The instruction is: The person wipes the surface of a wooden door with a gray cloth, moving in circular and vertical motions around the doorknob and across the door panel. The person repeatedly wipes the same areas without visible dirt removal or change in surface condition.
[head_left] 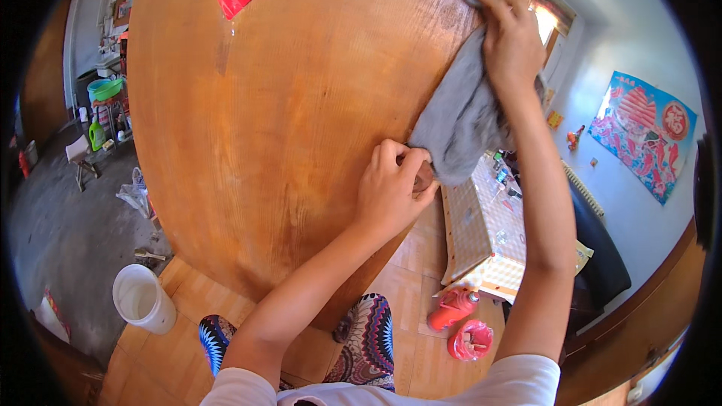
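While the right hand is clutching grey cloth against the door, the left hand is gripping a knob beside the cloth's lower end; a poster is showing characters.

Head-worn, the left of a pair, looking ahead and down at the wooden door from close in front of its broad face. Set upright and unmirrored, with wide fisheye reach bending the door's left edge outward. Takes in grey floor well left of the door, a colourful wall poster beyond its right edge, and patterned trouser legs at its foot.
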Available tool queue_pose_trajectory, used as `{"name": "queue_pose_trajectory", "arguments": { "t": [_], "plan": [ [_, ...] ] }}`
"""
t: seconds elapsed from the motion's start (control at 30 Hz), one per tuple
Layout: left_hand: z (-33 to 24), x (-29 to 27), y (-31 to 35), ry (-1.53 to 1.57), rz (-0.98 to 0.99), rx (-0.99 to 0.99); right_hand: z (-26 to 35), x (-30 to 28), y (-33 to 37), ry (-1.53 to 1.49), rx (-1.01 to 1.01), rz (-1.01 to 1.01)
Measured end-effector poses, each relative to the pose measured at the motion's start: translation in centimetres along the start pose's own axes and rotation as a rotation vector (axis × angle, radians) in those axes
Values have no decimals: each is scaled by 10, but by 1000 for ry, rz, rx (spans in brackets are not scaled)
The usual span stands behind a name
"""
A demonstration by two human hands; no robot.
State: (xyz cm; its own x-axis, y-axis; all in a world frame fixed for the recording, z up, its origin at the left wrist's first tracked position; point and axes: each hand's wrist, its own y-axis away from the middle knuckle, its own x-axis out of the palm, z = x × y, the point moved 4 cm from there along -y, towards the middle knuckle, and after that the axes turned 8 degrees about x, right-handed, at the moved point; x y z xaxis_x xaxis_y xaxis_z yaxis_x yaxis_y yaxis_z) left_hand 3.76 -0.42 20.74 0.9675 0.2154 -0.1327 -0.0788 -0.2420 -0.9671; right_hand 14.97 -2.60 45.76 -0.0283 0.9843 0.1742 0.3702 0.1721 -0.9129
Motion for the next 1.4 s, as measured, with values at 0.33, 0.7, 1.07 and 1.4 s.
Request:
{"name": "queue_pose_trajectory", "arguments": {
  "t": [0.33,0.7,1.07,1.4],
  "plan": [
    [-5,4,-4,-21,54,-2,22,-38,87,-173,-207,294],
    [-5,0,-3,-27,18,-9,5,2,26,-12,-56,37],
    [-3,1,-6,-46,45,-20,10,-18,60,-155,-106,246],
    [1,0,0,16,61,-20,10,-2,18,50,27,77]
  ]
}}
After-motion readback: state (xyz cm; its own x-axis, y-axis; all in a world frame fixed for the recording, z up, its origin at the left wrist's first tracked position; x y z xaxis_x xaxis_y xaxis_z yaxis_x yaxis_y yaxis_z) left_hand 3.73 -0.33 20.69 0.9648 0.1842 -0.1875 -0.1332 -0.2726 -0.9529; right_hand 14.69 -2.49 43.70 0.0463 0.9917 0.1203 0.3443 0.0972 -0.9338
